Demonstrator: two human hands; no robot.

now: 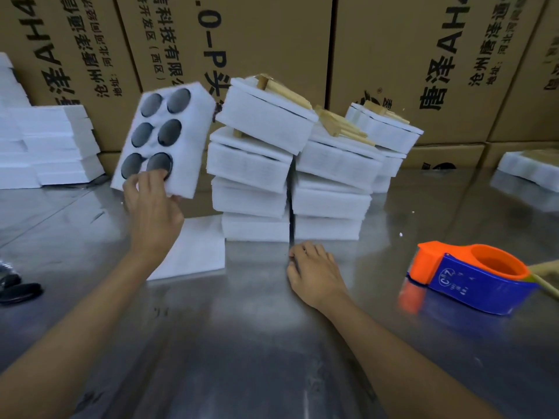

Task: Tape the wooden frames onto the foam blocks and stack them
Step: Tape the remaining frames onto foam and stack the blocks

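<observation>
Notably, left hand (151,204) gripped the six-hole foam block (163,137) tilted in air beside the leaning taped stacks (251,164); right hand (314,275) rested slack on the surface (272,358); a bump could topple them.

A metal table (272,343) carries everything, and a wall of cardboard cartons (242,40) stands along its far edge. At the middle of the table, close to that edge, two stacks of foam blocks (290,164) stand side by side, touching, with wooden frames (341,125) lying on their upper blocks. A third stack (387,137) stands behind the right one. Left of the stacks, the left hand (151,207) holds a six-holed foam block (166,137) tilted up above the table. A flat foam sheet (193,252) lies below it. Plain foam slabs (51,146) are piled toward the far left corner. The right hand (314,273) rests on the table before the stacks. A tape dispenser (472,276) sits near the right edge.
</observation>
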